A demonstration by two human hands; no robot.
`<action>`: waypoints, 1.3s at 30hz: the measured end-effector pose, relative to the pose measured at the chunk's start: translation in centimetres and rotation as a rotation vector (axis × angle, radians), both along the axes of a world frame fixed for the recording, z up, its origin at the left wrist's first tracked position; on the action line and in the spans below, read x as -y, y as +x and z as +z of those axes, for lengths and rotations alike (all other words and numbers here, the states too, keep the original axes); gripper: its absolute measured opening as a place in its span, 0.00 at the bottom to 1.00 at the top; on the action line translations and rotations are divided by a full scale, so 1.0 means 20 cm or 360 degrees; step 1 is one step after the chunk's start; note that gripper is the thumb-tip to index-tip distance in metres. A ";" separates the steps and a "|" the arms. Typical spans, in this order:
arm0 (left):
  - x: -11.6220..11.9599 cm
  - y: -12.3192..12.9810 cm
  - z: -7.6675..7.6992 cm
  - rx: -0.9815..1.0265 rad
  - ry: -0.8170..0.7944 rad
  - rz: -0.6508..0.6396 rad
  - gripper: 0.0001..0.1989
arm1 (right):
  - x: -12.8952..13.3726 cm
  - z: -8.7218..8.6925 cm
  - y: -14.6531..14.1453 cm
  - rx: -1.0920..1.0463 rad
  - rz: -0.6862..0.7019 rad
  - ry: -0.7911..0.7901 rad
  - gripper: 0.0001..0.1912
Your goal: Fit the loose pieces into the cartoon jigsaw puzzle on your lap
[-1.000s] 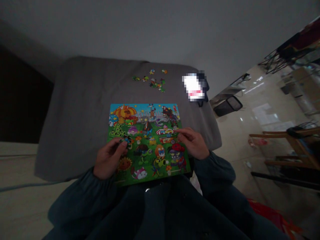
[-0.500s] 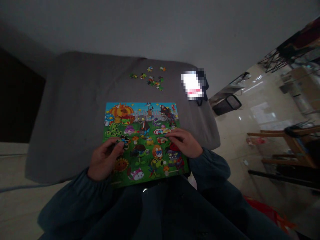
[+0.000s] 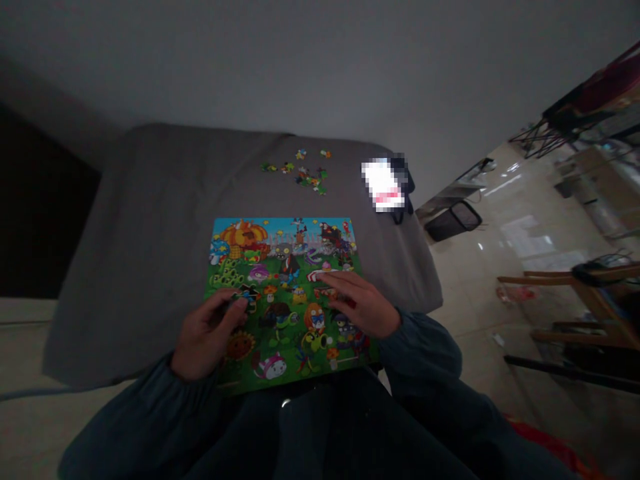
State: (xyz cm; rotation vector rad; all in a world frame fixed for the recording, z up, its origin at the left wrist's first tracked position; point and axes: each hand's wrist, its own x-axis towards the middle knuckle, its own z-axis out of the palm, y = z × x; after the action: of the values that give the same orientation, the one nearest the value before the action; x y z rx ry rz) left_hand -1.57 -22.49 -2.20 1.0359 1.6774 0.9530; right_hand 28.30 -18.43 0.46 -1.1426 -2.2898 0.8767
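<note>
Jigsaw puzzle (image 3: 295,267), dark piece (image 3: 249,295) half hidden under left hand (image 3: 207,337)

The room is dim and underexposed, glare streaks the glossy floor (image 3: 525,230) at right, the jigsaw puzzle (image 3: 285,267) seems fairly sharp, and the edges bend.

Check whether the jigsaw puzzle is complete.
Incomplete: the jigsaw puzzle shows a dark gap by the left hand, and loose pieces lie beyond it.
</note>
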 end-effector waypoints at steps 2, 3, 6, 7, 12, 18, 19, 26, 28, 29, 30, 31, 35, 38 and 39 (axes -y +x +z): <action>0.00 -0.01 0.00 -0.0006 0.0003 -0.0030 0.29 | 0.04 -0.01 0.02 0.0111 -0.0126 0.0109 0.27; 0.00 -0.01 0.00 -0.0014 0.0002 -0.0034 0.28 | 0.06 -0.02 0.03 0.0179 -0.0180 0.0147 0.26; 0.00 -0.01 0.01 -0.0038 0.0006 -0.0028 0.26 | 0.10 -0.04 0.02 0.0329 -0.0239 0.0189 0.23; 0.00 -0.01 0.01 -0.0039 0.0008 -0.0019 0.25 | 0.11 -0.04 0.02 0.0352 -0.0239 0.0194 0.22; 0.00 0.00 0.01 -0.0042 -0.0014 0.0018 0.25 | 0.12 -0.03 0.00 0.0367 -0.0227 0.0162 0.18; 0.00 0.02 0.04 -0.0047 -0.0061 0.0055 0.26 | 0.11 -0.03 0.00 0.0352 -0.0269 0.0154 0.17; 0.00 0.02 0.04 -0.0048 -0.0065 0.0057 0.26 | 0.11 -0.03 0.01 0.0352 -0.0269 0.0151 0.17; -0.01 0.03 0.06 -0.0041 -0.0067 0.0067 0.24 | 0.13 -0.03 0.03 0.0344 -0.0290 0.0149 0.17; -0.01 0.03 0.05 -0.0027 -0.0066 0.0070 0.24 | 0.13 -0.03 0.03 0.0354 -0.0286 0.0166 0.17; -0.01 0.03 0.05 -0.0020 -0.0064 0.0069 0.24 | 0.13 -0.03 0.03 0.0362 -0.0279 0.0178 0.18; -0.01 0.02 0.04 -0.0016 -0.0059 0.0067 0.24 | 0.13 -0.03 0.03 0.0373 -0.0273 0.0190 0.18; 0.00 0.02 0.04 -0.0012 -0.0053 0.0063 0.24 | 0.14 -0.03 0.03 0.0387 -0.0266 0.0199 0.18; -0.01 0.01 0.02 -0.0004 -0.0024 0.0035 0.26 | 0.15 -0.04 0.03 0.0452 -0.0254 0.0246 0.19; -0.01 0.01 0.01 -0.0011 -0.0008 0.0040 0.27 | 0.16 -0.04 0.03 0.0464 -0.0264 0.0294 0.19; -0.01 0.01 0.01 -0.0018 -0.0005 0.0048 0.27 | 0.16 -0.04 0.03 0.0463 -0.0268 0.0306 0.18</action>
State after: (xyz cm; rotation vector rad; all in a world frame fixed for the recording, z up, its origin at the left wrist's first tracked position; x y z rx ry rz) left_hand -1.44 -22.26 -2.01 1.0183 1.7074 0.9654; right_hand 28.81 -21.70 -0.37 -1.4264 -2.3956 0.4401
